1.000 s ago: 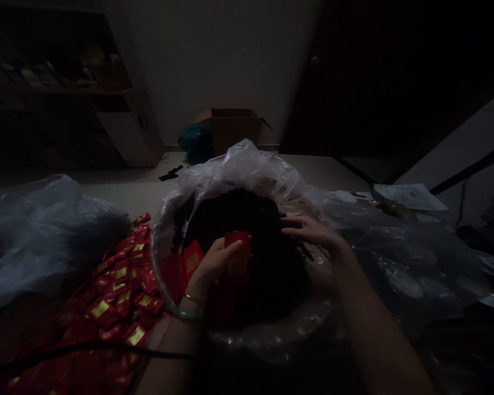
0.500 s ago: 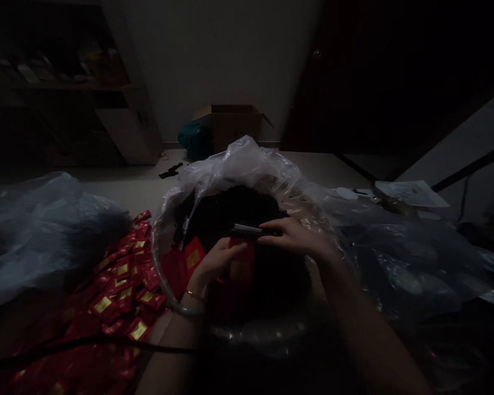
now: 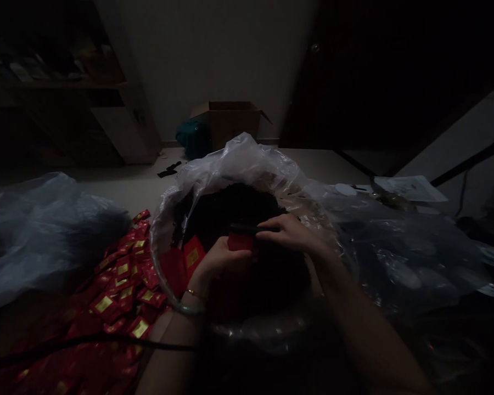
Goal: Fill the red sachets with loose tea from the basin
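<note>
My left hand (image 3: 217,260) pinches a red packet (image 3: 241,241) over a round container lined with clear plastic (image 3: 247,151). My right hand (image 3: 290,233) grips a slim dark bar-shaped tool (image 3: 243,228), which lies level across the packet's top edge; its exact kind is too dark to tell. Dark loose material (image 3: 230,203), crumbly like tea leaves, fills the container. Inside its left rim rest larger red packets with a gold patch (image 3: 192,257). The lower part of the held packet fades into shadow.
Many small red-and-gold sachets (image 3: 123,269) are heaped at the left, beside a big clear plastic bag (image 3: 45,230). More plastic bags (image 3: 399,263) lie at the right. Behind stand an open cardboard box (image 3: 234,123) and a teal bag (image 3: 192,137). A dark cord (image 3: 86,339) crosses the lower left.
The dark tool has tilted, so the pale strip on it is hidden and only its dark side shows. My left thumb has slid slightly down the packet.
</note>
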A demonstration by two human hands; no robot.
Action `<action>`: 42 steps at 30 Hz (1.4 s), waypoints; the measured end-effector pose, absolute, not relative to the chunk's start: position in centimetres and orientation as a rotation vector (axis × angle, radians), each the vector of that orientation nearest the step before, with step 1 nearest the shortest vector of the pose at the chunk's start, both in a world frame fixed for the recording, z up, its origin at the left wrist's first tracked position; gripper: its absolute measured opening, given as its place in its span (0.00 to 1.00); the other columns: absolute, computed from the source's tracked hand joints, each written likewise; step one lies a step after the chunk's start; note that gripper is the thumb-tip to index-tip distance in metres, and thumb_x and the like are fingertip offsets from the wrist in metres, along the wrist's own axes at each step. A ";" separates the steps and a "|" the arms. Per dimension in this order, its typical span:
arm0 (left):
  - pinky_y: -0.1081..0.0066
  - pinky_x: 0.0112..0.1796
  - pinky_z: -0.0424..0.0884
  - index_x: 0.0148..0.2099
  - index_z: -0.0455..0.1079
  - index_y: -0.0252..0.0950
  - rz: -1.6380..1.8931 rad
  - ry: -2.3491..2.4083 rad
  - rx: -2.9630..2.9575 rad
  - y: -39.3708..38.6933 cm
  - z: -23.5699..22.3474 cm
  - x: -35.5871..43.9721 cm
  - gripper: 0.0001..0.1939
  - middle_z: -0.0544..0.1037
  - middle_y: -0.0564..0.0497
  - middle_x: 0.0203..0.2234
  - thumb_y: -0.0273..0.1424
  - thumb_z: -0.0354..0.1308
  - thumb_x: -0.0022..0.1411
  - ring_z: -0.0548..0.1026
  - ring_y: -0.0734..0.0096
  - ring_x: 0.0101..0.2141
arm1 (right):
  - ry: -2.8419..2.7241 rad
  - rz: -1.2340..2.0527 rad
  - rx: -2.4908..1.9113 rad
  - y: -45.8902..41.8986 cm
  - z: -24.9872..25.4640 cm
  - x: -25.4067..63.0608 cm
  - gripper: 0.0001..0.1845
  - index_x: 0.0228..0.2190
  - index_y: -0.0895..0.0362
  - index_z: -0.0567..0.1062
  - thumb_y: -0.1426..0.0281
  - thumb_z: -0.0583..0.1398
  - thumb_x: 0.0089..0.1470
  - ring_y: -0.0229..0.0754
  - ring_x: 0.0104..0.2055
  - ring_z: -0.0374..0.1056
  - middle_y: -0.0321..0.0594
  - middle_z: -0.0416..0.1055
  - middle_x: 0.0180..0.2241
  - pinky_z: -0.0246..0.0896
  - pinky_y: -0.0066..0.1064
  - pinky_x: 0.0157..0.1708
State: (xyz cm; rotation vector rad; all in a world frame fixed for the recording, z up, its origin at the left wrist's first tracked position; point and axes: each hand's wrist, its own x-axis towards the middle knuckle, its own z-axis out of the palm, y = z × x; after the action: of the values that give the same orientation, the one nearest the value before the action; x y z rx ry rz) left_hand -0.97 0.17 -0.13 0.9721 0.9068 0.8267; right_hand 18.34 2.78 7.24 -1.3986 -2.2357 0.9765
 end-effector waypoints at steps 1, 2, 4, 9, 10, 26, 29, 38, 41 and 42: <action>0.69 0.32 0.71 0.35 0.76 0.28 0.825 0.910 0.938 0.1 0.0 -0.9 0.18 0.81 0.44 0.28 0.32 0.71 0.40 0.77 0.65 0.27 | -2.216 0.991 -1.386 2.9 7.2 18.4 0.16 0.36 0.58 0.80 0.63 0.60 0.50 0.41 0.30 0.69 0.36 0.78 0.29 0.59 0.27 0.28; 0.68 0.32 0.71 0.36 0.76 0.28 0.830 0.915 0.912 0.0 0.1 -0.8 0.19 0.81 0.43 0.29 0.32 0.71 0.40 0.78 0.65 0.27 | -2.188 1.007 -1.379 3.0 7.1 18.5 0.16 0.36 0.58 0.80 0.62 0.59 0.50 0.40 0.29 0.69 0.36 0.77 0.28 0.58 0.27 0.27; 0.68 0.32 0.72 0.38 0.76 0.29 0.855 0.919 0.880 0.0 0.4 -0.8 0.20 0.81 0.42 0.30 0.31 0.71 0.39 0.78 0.65 0.27 | -2.119 1.057 -1.386 3.1 7.1 18.8 0.18 0.37 0.58 0.80 0.59 0.58 0.51 0.39 0.27 0.68 0.36 0.76 0.28 0.58 0.27 0.25; 0.68 0.32 0.72 0.37 0.76 0.28 0.876 0.903 0.862 -0.1 0.8 -0.6 0.21 0.81 0.42 0.30 0.31 0.71 0.38 0.78 0.64 0.27 | -2.124 1.138 -1.416 2.9 7.3 18.8 0.20 0.39 0.58 0.79 0.58 0.61 0.48 0.38 0.25 0.66 0.36 0.76 0.27 0.57 0.26 0.23; 0.68 0.32 0.72 0.36 0.76 0.28 0.878 0.899 0.877 -0.1 0.8 -0.6 0.20 0.81 0.43 0.29 0.31 0.71 0.38 0.78 0.65 0.27 | -2.159 1.126 -1.402 2.8 7.3 18.6 0.19 0.39 0.57 0.79 0.59 0.61 0.48 0.38 0.26 0.67 0.36 0.76 0.27 0.57 0.26 0.24; 0.67 0.23 0.72 0.35 0.74 0.29 0.806 0.761 0.609 0.7 -0.2 -1.1 0.43 0.79 0.40 0.23 0.66 0.44 0.45 0.75 0.66 0.19 | -2.191 0.959 -1.351 2.7 7.0 17.3 0.14 0.35 0.59 0.80 0.64 0.59 0.51 0.41 0.33 0.69 0.38 0.77 0.32 0.57 0.28 0.32; 0.67 0.25 0.72 0.39 0.74 0.28 0.831 0.767 0.593 0.8 -0.2 -1.0 0.46 0.79 0.40 0.22 0.65 0.37 0.50 0.75 0.65 0.20 | -2.163 1.019 -1.378 2.8 7.0 17.3 0.16 0.37 0.59 0.80 0.63 0.59 0.51 0.42 0.33 0.69 0.38 0.78 0.32 0.59 0.28 0.32; 0.65 0.30 0.73 0.44 0.72 0.27 0.788 0.751 0.583 0.8 0.0 -1.4 0.47 0.79 0.40 0.23 0.62 0.30 0.54 0.76 0.64 0.24 | -2.151 1.065 -1.434 3.0 7.0 17.7 0.19 0.40 0.60 0.79 0.60 0.59 0.50 0.44 0.36 0.71 0.38 0.78 0.36 0.61 0.28 0.33; 0.65 0.31 0.73 0.41 0.73 0.28 0.795 0.766 0.577 0.7 0.0 -1.4 0.45 0.79 0.41 0.23 0.63 0.32 0.54 0.77 0.62 0.27 | -2.188 1.018 -1.402 2.8 6.7 17.3 0.17 0.38 0.59 0.79 0.62 0.59 0.52 0.43 0.35 0.71 0.38 0.78 0.34 0.61 0.28 0.34; 0.65 0.30 0.73 0.40 0.73 0.28 0.799 0.775 0.579 0.7 0.0 -1.4 0.45 0.78 0.41 0.23 0.63 0.33 0.53 0.77 0.62 0.27 | -2.191 1.008 -1.395 2.8 6.7 17.2 0.17 0.38 0.59 0.80 0.62 0.58 0.52 0.43 0.34 0.71 0.37 0.78 0.34 0.61 0.28 0.33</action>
State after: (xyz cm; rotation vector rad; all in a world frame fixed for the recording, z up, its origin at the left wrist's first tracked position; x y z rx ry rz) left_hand -1.39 0.69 -0.04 0.5792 0.7754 0.7990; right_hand 17.24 2.83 6.68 -1.3947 -2.1912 1.0076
